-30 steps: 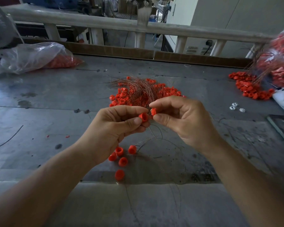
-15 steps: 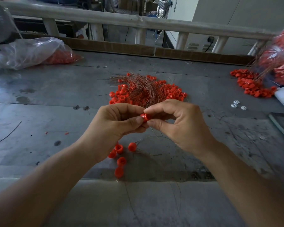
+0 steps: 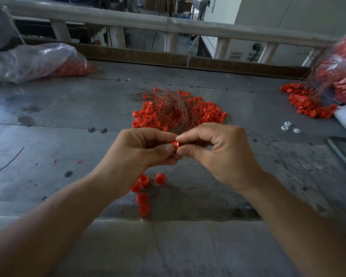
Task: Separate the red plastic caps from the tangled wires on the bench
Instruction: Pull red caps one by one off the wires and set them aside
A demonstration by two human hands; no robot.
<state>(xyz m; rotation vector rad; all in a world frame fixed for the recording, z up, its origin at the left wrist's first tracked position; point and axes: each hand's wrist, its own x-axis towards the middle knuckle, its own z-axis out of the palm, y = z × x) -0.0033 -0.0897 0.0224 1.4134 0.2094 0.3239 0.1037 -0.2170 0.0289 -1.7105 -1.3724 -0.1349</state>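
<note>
Both hands have closed together since a second ago — left hand [image 3: 140, 154] and right hand [image 3: 218, 156] now pinch one red cap [image 3: 175, 144] between thumbs and curled forefingers, over the middle of the bench [image 3: 68, 116], just nearer than the tangled wires and caps [image 3: 174, 112]. Fingers hide most of the cap, so its axis cannot be told.

Dim, cool light from beyond bench [image 3: 48, 108]; wide-angle bowing at edges; right corner blurred.
</note>
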